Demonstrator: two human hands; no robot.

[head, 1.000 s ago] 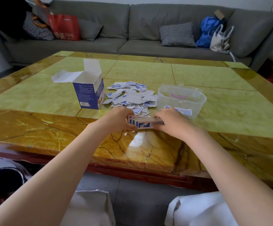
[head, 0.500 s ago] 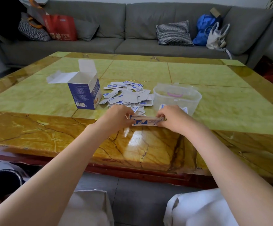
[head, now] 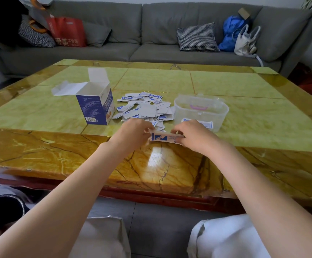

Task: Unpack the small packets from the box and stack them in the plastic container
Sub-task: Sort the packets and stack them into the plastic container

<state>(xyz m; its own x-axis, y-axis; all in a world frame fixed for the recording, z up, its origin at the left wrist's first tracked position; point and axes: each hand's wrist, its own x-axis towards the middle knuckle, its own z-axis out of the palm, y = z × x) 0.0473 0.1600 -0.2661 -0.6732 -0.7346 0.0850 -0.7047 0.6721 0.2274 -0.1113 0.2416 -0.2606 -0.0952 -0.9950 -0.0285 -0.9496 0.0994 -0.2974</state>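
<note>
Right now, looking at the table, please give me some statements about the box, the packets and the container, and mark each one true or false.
1. The blue box stands upright with its flaps open. True.
2. Both hands hold one bundle of packets. True: the left hand and right hand pinch its ends.
3. The plastic container has no packets in it. False: some lie inside, at its near wall.
4. The loose packets lie to the left of the box. False: they lie between box and container.
</note>
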